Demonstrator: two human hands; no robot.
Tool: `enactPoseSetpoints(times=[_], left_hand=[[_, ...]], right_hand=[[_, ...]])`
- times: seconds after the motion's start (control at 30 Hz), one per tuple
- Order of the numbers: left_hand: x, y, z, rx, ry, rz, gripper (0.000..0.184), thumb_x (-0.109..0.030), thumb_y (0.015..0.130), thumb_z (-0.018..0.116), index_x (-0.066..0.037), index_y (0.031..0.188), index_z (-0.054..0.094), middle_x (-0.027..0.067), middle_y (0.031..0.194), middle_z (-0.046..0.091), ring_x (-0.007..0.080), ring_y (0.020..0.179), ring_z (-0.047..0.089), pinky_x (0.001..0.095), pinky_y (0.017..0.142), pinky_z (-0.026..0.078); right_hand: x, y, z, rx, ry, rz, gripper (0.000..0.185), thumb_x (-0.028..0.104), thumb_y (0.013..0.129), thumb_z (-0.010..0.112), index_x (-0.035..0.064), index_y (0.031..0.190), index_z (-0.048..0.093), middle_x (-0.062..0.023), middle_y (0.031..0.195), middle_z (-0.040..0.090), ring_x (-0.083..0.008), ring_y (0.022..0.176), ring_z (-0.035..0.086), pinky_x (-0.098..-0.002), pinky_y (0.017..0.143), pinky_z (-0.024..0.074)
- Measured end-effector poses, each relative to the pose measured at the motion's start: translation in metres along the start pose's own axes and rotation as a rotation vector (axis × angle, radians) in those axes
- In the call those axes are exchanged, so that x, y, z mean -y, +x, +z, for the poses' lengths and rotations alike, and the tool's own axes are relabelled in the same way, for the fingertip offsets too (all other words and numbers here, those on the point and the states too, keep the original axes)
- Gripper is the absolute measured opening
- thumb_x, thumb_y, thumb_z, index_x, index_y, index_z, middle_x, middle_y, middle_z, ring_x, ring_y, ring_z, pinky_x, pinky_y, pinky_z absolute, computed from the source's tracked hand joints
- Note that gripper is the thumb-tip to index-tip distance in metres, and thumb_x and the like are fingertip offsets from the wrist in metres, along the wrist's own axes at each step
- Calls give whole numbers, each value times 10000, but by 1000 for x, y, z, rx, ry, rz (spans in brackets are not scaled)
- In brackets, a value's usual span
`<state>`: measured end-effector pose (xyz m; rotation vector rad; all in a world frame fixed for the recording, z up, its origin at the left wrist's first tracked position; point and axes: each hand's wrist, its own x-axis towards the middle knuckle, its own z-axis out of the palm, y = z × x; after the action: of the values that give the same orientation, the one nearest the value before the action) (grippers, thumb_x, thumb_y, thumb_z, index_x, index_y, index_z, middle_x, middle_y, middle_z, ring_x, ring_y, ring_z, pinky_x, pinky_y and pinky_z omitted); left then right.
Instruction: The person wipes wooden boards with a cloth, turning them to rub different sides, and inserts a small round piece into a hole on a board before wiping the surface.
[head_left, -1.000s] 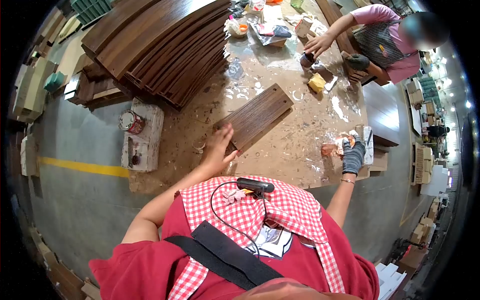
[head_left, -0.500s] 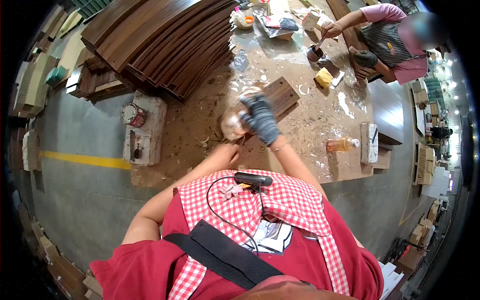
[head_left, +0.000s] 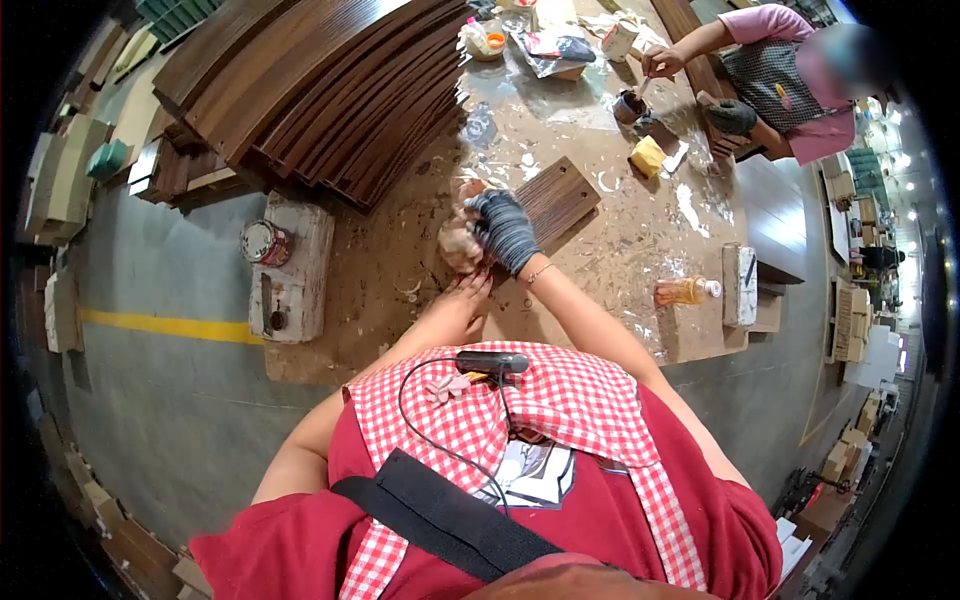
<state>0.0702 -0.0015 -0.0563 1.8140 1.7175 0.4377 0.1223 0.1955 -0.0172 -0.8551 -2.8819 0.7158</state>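
A dark brown wooden board [head_left: 562,205] with small holes near its far end lies at a slant on the workbench. My right hand [head_left: 505,230], in a grey striped glove, is closed on a crumpled, stained whitish rag [head_left: 459,245] at the board's near left part. My bare left hand [head_left: 472,292] is at the near end of the board, just below the rag. Its fingers seem to grip the board's edge, partly hidden by the rag and glove.
A tall stack of brown boards [head_left: 300,90] stands at the back left. A paint can [head_left: 266,243] sits on a whitish block at left. An amber bottle [head_left: 687,290] and yellow sponge [head_left: 648,156] lie right. Across the bench, a co-worker [head_left: 765,85] holds a brush over a cup [head_left: 629,107].
My right hand and the rag have shifted slightly left along the board. My left hand's fingers have straightened somewhat against the board's near end. The co-worker's brush hand has barely moved.
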Motion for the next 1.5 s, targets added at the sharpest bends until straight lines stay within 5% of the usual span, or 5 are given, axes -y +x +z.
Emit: enactPoseSetpoints(times=[0.77,1.2,1.33,1.43,1.5], left_hand=[[-2,3,-1,136,50,-11,822,-227,899,600,16,1536,139,193,1626,10,313,1507,71,440,1214,181],[-15,8,-20,349,16,-161,807,-246,869,622,57,1498,216,249,1594,136,368,1483,168,501,1183,227],[-14,2,-14,126,153,24,801,-243,866,612,54,1498,221,247,1595,141,364,1482,178,493,1189,216],[-19,2,-18,142,179,17,841,-270,866,620,49,1511,186,242,1601,120,352,1488,166,498,1194,195],[-17,1,-23,164,160,8,871,-283,863,629,50,1518,162,239,1605,104,347,1490,160,505,1193,191]], right_hand=[[-188,49,-32,-558,-145,281,268,124,770,743,96,1035,713,-166,1050,613,-363,988,574,-447,904,476],[-43,-102,24,-262,-12,-80,380,169,755,672,102,1129,669,-165,1151,620,-368,1075,572,-460,1020,425],[-69,-92,-26,-485,1487,386,244,51,810,667,76,1050,699,-138,1115,650,-331,995,622,-413,909,494],[-114,-82,-39,-715,-74,146,203,80,850,639,38,1041,694,-139,1089,654,-290,905,644,-359,821,525],[-119,-62,5,-431,536,435,205,102,841,630,61,1033,690,-159,1013,672,-308,922,638,-381,830,520]])
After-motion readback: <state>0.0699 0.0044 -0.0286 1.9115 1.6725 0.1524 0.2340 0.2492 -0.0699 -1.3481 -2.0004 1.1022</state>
